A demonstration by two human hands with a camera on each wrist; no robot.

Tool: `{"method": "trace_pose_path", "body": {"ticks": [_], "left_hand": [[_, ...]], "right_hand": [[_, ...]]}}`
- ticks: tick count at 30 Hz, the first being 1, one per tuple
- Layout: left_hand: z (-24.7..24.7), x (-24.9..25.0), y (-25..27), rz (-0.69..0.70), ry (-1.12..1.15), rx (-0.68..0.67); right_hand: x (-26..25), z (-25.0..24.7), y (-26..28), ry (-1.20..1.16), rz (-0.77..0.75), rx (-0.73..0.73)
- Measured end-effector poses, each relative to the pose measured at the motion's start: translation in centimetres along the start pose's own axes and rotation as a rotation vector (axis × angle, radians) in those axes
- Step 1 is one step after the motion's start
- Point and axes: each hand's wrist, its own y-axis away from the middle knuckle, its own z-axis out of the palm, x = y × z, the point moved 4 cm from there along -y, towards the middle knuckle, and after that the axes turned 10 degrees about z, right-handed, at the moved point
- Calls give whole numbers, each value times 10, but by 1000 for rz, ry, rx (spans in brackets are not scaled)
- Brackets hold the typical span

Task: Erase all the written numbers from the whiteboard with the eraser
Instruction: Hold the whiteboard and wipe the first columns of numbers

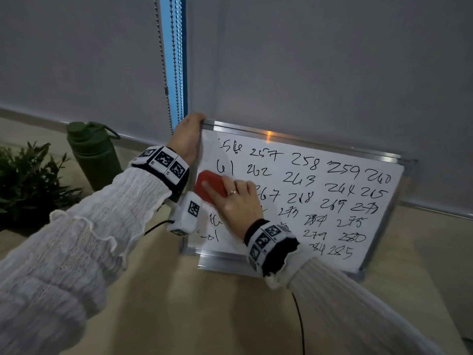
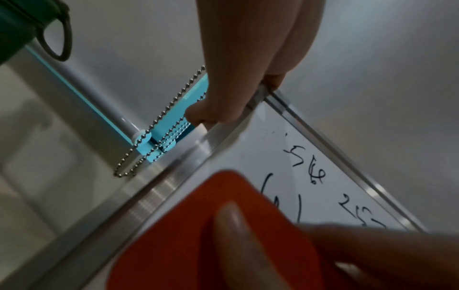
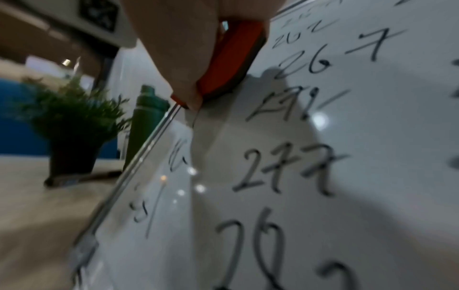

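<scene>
Left hand (image 1: 188, 135): curled round the whiteboard (image 1: 243, 140) frame at its 11 o'clock corner.
Right hand (image 1: 238, 203): eraser (image 1: 208, 184) is gripped, pressed near the 9 o'clock edge.
Numbers (image 1: 343, 170): left standing towards 3 o'clock.

Red eraser (image 1: 210, 186), white whiteboard (image 1: 332, 149) with black numbers (image 1: 305, 162), dark green bottle (image 1: 93, 155), white knit sleeves (image 1: 76, 239)

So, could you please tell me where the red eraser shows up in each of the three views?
Head: the red plastic eraser is left of centre, under the right hand, against the white aluminium-framed whiteboard.
Left wrist: bottom centre, large and blurred.
Right wrist: top centre, seen edge-on.
Shared landmark: the dark green water bottle, left of the board in all three.
</scene>
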Motion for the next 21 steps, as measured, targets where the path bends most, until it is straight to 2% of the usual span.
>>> {"method": "trace_pose_path", "body": {"ticks": [1, 2, 5, 7, 10, 13, 14, 19, 21], "left_hand": [[3, 1, 2, -4, 5, 24], [8, 5, 4, -7, 11, 24], [11, 10, 7, -17, 8, 23], [9, 9, 6, -12, 27, 15], [5, 2, 0, 15, 2, -29], [3, -4, -7, -5, -12, -27], [4, -1, -5, -10, -3, -32], [6, 1, -2, -15, 37, -63], [4, 2, -1, -18, 16, -48]], "right_hand": [[0, 1, 1, -7, 13, 30], [-1, 2, 10, -28, -34, -7], [-16, 23, 57, 23, -344, -123], [-16, 28, 71, 44, -445, -180], [-8, 21, 52, 13, -395, -49], [5, 15, 25, 17, -118, 27], [3, 15, 28, 28, -94, 20], [-12, 35, 80, -1, -388, -199], [5, 25, 57, 30, -388, -102]]}}
